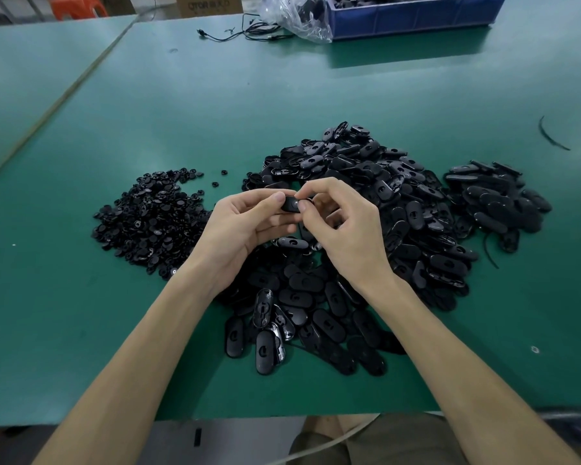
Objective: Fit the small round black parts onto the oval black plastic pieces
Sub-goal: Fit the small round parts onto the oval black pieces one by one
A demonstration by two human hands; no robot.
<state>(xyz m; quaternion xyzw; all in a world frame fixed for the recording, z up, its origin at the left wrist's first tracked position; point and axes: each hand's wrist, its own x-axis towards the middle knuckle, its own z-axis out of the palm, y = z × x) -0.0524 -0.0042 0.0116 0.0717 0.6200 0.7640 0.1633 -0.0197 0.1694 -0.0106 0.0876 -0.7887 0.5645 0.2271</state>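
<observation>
1. Left hand (245,223), fingers curled, pinches an oval piece (291,205) above the large oval-piece heap (366,229).
2. Right hand (342,223), fingers curled, presses its thumb on that piece.
3. The round-part heap (151,216) lies left.

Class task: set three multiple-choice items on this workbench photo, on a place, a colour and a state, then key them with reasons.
1. Where does the heap of small round parts lie?
A) right of both hands
B) left of both hands
C) on the person's lap

2. What colour is the table top?
A) white
B) red
C) green

3. How is the oval piece between the hands held?
A) by left hand and right hand together
B) by one hand only
C) by nobody, loose on the table

Key: 1 B, the heap lies beyond the left hand's outer side; 2 C, the bare surface is green; 3 A, fingers of both hands pinch it.
</observation>
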